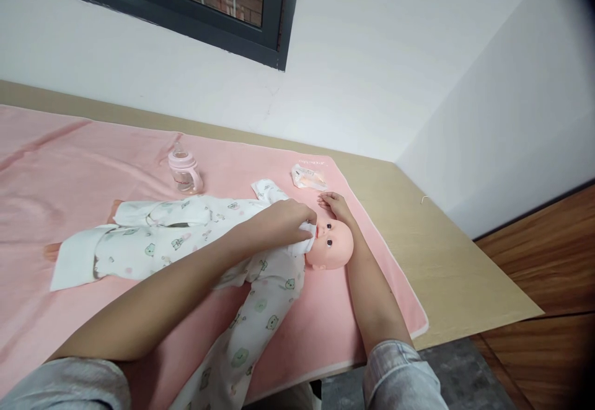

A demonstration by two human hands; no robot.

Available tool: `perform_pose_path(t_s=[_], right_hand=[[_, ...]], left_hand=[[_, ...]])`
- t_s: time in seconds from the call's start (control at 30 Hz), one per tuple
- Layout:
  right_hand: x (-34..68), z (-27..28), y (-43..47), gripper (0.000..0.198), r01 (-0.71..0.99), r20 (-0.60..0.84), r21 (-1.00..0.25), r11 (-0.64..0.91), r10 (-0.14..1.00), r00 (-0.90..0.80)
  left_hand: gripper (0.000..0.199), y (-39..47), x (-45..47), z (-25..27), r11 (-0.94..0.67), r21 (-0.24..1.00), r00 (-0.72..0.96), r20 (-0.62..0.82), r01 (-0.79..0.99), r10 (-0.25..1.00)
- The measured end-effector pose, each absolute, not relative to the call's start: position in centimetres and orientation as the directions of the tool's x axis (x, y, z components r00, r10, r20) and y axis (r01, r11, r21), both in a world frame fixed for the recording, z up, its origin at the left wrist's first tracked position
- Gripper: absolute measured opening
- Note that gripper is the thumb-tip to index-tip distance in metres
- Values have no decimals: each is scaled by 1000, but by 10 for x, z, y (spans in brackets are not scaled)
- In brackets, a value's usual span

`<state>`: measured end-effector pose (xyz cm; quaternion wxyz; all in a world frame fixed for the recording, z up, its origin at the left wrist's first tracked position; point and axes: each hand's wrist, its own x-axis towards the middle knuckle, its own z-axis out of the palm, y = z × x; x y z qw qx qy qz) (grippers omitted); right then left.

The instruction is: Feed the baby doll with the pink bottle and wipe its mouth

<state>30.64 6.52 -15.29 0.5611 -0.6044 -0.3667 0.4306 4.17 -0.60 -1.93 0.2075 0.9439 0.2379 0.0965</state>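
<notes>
A baby doll (335, 245) lies on its back on a pink blanket (320, 329), its bald head to the right. It wears a white outfit (204, 218) printed with small green animals; one sleeve hangs toward the near edge. My left hand (292, 221) reaches across the chest, its fingers closed on a white cloth (304, 245) at the chin. Whether this is the collar or a separate cloth, I cannot tell. Behind the doll's head rests my right hand (335, 205), fingers extended and holding nothing visible, with the forearm alongside the head.
A pink-topped baby bottle (186, 173) stands beyond the doll's legs. A small clear plastic packet (308, 177) lies just past my right hand. The wooden tabletop (418, 255) extends to the right, against a white wall with a dark-framed window (274, 41).
</notes>
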Motion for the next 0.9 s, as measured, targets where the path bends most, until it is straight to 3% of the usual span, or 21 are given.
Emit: perform_pose_path(t_s=[0.43, 0.9], right_hand=[[305, -150, 64, 12, -46, -120, -993, -111, 924, 364], [306, -150, 63, 10, -41, -109, -994, -101, 926, 362]], left_hand=[[12, -4, 39, -17, -758, 482, 835, 91, 440, 542], [18, 4, 41, -27, -788, 445, 820, 180, 424, 543]])
